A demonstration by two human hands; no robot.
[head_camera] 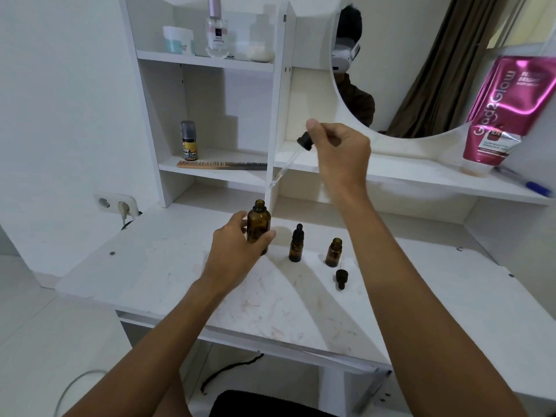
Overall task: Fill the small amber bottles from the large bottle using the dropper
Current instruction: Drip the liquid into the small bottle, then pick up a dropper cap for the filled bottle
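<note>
The large amber bottle (258, 222) stands uncapped on the white desk (168, 275), and my left hand (237, 251) grips its body. My right hand (340, 152) is raised above and to the right of it, pinching the black bulb of the glass dropper (296, 155); the pipette slants down-left, its tip well above the bottle's mouth. Two small amber bottles stand to the right: one (296, 244) with a black dropper cap on, one (334, 252) uncapped. A loose black dropper cap (341, 278) lies in front of the uncapped one.
Shelves behind hold a spray can (189, 141), a comb (221, 164), a jar and a perfume bottle. A pink tube (499, 115) and a blue pen (526, 183) rest on the right ledge below a round mirror (421, 64). A wall socket (115, 203) is at left.
</note>
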